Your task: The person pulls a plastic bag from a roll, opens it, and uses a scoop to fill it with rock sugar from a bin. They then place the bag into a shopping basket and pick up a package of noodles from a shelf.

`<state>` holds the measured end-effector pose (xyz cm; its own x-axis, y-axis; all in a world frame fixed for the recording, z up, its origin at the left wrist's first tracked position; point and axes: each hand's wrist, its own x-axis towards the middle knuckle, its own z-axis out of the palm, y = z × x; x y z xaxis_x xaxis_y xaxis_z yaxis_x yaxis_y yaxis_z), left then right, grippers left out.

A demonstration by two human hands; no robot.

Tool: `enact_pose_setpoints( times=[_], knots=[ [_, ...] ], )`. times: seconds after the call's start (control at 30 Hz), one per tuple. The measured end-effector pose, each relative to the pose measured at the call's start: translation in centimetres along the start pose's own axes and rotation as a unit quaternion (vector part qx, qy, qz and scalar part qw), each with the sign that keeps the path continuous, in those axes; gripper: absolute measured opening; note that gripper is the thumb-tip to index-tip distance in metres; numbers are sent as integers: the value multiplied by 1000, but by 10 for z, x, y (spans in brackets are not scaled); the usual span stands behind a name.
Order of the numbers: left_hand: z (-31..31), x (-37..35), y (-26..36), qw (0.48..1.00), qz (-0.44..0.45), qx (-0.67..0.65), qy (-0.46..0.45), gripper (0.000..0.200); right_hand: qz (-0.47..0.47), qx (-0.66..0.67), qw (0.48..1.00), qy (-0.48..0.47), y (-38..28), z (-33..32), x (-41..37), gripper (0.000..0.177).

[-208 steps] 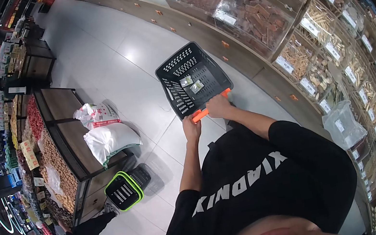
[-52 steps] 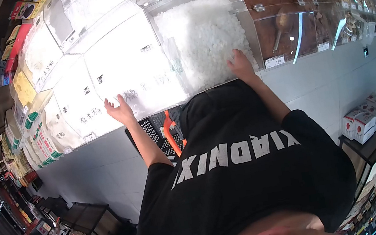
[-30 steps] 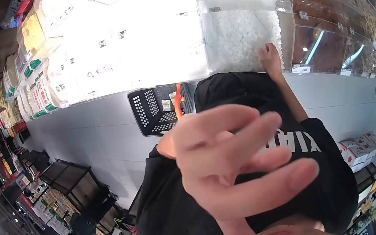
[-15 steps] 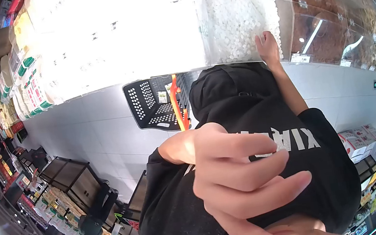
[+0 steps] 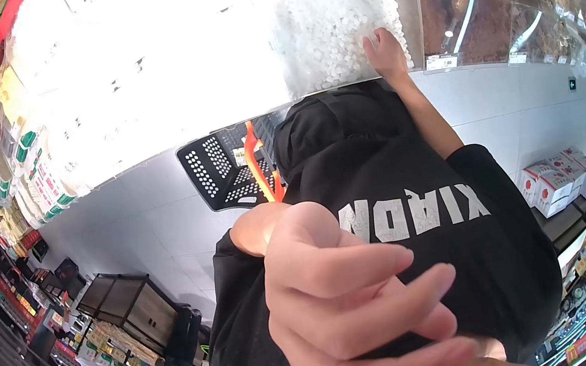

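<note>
My left hand [image 5: 355, 291] is raised close to the camera in front of my chest. Its fingers are loosely bent, with gaps between the tips, and nothing shows in them. My right hand [image 5: 386, 54] reaches forward over the front edge of a clear-walled bin, its thumb and forefinger apart. Those fingertips lie at the small white lumps [image 5: 331, 33] that fill the bin. The undersides of its other fingers are hidden. Black cloth of my printed top [image 5: 366, 164] spreads below both arms.
Left of the lumps, the counter [image 5: 176, 56] is washed out by glare. A black perforated basket [image 5: 212, 172] with an orange handle [image 5: 257, 162] stands below its edge. Bins of brown goods [image 5: 466, 21] with price tags are at right. Red-and-white boxes [image 5: 562, 181] sit behind on the right.
The view has shifted, so the bin and basket sit further left. My left hand has dropped lower in view and its fingers have spread slightly. My right hand stays at the white lumps.
</note>
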<state>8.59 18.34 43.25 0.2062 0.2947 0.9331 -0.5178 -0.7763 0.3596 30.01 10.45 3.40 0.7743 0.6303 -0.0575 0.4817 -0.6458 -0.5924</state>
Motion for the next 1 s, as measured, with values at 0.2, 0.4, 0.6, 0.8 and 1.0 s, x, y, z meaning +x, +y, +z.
enact_pose_setpoints(
  times=[0.2,0.4,0.6,0.8,1.0],
  knots=[
    [-37,-6,4,989,-94,-56,-95,37,15,-7,1000,-19,-6,-3,1,44],
    [-58,-50,-35,975,-106,171,-99,33,6,9,1000,-11,-4,-3,0,42],
    [-105,-170,-54,848,-458,246,-102,14,21,12,1000,-21,-9,-9,-1,43],
    [-142,-331,-48,734,-649,192,63,25,12,6,1000,-14,0,1,0,44],
    [-159,-376,-36,694,-663,280,-19,29,27,18,999,-28,-1,-1,-1,44]
  ],
)
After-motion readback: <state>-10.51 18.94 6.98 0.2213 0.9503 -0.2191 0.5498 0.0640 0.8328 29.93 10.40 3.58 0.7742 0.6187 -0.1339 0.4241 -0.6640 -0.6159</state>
